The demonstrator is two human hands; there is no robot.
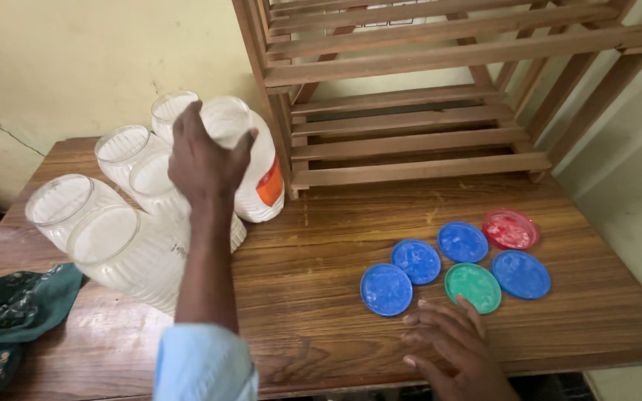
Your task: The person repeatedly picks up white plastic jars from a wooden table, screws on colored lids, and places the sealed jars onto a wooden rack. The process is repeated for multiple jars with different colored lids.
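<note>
On the wooden table [313,297], six clear plastic jars stand or lean in a cluster at the left, all without lids. The left hand [203,160] reaches over them, and its grip is wrapped around the upper part of the jar with the orange label [260,174], thumb on one side of the neck and fingers on the other. That jar stands at the right edge of the cluster, just beside the foot of the wooden rack [417,111]. The five other jars [124,249] crowd touching one another to its left, two of them tilted toward the camera. On the right half of the table lie six round lids, flat and close together: four blue lids [416,261], one green lid [472,287] and one red lid [510,229]. The right hand [451,345] rests flat on the table, fingers spread and holding nothing, its fingertips just beside the green lid. A dark green cloth [5,312] lies at the table's left edge.
</note>
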